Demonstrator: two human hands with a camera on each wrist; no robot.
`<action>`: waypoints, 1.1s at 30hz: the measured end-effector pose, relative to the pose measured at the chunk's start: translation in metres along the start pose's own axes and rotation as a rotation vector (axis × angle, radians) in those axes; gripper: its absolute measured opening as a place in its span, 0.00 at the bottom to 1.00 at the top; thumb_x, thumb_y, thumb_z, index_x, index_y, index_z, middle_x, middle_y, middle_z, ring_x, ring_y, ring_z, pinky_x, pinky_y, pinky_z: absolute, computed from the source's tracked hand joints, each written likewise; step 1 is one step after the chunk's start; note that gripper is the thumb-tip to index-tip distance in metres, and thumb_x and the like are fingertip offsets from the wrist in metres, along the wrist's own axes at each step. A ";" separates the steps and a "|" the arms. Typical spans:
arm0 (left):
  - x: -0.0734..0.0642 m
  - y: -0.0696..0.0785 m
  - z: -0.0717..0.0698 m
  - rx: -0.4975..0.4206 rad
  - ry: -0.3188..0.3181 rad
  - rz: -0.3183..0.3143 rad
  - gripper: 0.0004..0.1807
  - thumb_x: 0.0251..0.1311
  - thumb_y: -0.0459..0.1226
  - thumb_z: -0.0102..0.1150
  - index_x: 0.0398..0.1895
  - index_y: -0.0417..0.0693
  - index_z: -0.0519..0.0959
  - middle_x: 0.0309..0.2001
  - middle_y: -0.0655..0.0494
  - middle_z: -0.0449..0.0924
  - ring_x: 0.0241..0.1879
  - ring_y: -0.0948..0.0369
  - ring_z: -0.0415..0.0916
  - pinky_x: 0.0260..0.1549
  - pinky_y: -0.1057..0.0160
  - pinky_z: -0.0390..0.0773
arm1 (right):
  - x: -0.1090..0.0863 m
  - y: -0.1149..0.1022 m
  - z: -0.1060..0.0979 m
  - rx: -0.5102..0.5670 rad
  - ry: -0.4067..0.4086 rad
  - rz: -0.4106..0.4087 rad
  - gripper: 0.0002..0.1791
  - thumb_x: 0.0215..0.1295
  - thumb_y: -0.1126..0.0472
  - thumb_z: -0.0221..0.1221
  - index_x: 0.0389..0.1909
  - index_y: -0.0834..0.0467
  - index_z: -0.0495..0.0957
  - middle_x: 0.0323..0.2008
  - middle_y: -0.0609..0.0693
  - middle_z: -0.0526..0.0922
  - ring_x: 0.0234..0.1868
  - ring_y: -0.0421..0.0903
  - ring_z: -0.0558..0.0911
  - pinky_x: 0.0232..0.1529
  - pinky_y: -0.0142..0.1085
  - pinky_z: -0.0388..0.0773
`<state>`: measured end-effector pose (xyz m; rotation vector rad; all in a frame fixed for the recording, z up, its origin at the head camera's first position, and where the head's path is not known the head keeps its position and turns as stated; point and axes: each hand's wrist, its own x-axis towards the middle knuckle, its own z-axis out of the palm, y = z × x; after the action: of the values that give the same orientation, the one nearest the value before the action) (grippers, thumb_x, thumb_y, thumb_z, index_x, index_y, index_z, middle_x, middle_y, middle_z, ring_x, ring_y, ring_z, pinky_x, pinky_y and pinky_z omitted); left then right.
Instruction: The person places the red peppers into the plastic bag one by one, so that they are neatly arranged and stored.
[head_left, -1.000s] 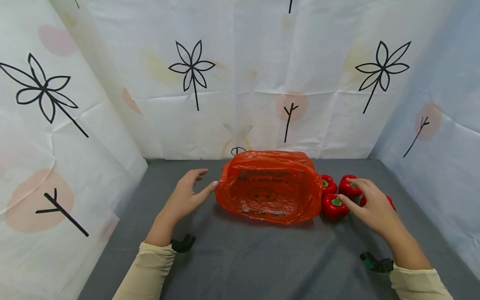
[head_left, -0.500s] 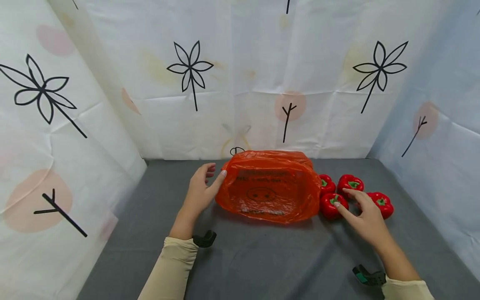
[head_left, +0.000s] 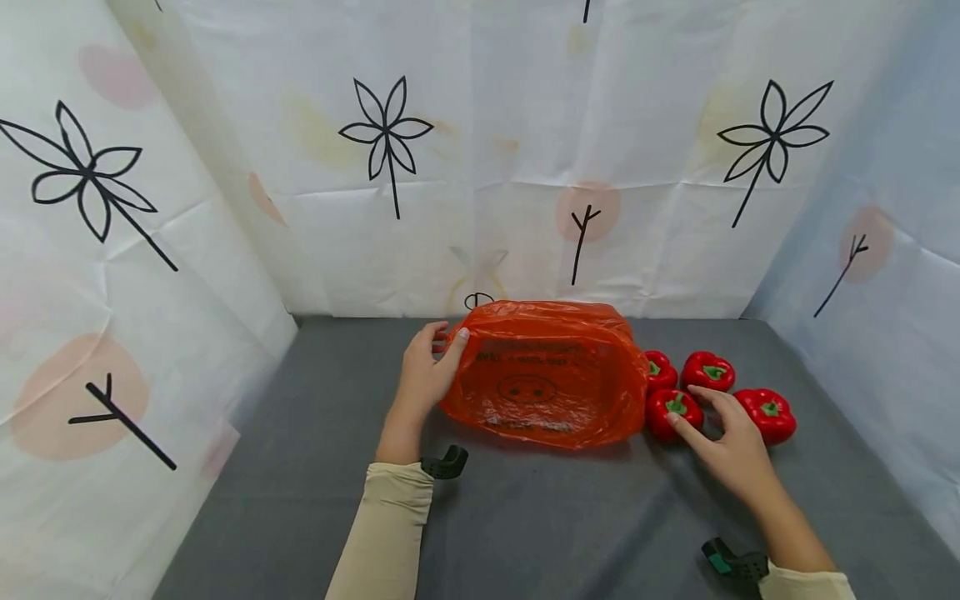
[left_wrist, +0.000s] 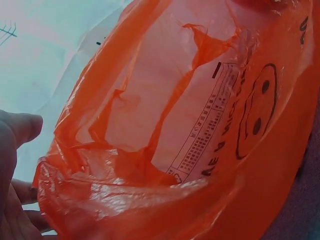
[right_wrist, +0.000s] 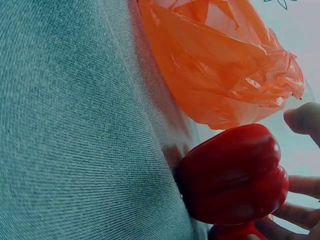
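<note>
A red-orange plastic bag (head_left: 555, 315) stands with its mouth spread toward me, its printed inner wall showing. My left hand (head_left: 426, 375) is at the bag's left rim; in the left wrist view the thumb (left_wrist: 25, 127) is apart from the plastic (left_wrist: 110, 200), other fingertips right by its edge. Right of the bag, a red bell pepper (head_left: 660, 421) with a green stem lies between the spread thumb and fingers of my right hand (head_left: 735, 454). The right wrist view has the thumb (right_wrist: 302, 119) off this pepper (right_wrist: 230, 175), with fingers near its side.
More red bell peppers lie close by: one behind at the bag's side (head_left: 660, 371), one at the back (head_left: 708, 371), one farther right (head_left: 768, 415). A grey cloth (head_left: 540, 517) covers the table. White patterned sheets (head_left: 480, 208) enclose the back and sides.
My left hand has moved right and forward up to the bag's rim. My right hand has drawn back slightly toward me and left, uncovering the rightmost pepper. The bag stays in place.
</note>
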<state>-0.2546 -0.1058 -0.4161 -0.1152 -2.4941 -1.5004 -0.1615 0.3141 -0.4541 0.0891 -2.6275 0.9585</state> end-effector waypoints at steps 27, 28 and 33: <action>0.004 -0.008 0.012 -0.083 0.007 0.003 0.33 0.61 0.65 0.54 0.61 0.55 0.73 0.52 0.56 0.76 0.49 0.56 0.76 0.45 0.51 0.81 | 0.001 0.005 0.010 0.009 -0.048 0.076 0.48 0.54 0.46 0.72 0.70 0.59 0.61 0.64 0.64 0.71 0.58 0.60 0.74 0.47 0.54 0.81; 0.004 -0.008 0.012 -0.087 0.007 0.005 0.33 0.61 0.65 0.54 0.61 0.55 0.73 0.52 0.57 0.76 0.49 0.56 0.76 0.46 0.51 0.80 | 0.001 0.005 0.010 0.007 -0.045 0.076 0.47 0.54 0.46 0.72 0.70 0.59 0.62 0.64 0.64 0.71 0.58 0.60 0.74 0.46 0.52 0.82; 0.002 -0.008 0.011 -0.094 0.010 0.001 0.32 0.61 0.64 0.54 0.60 0.56 0.73 0.51 0.57 0.76 0.48 0.57 0.76 0.46 0.52 0.80 | 0.002 0.006 0.012 0.013 -0.023 0.077 0.45 0.52 0.46 0.73 0.67 0.60 0.66 0.63 0.63 0.72 0.57 0.60 0.75 0.41 0.28 0.80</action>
<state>-0.2602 -0.1001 -0.4278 -0.1242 -2.4153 -1.6144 -0.1674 0.3112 -0.4653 0.0020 -2.6631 1.0049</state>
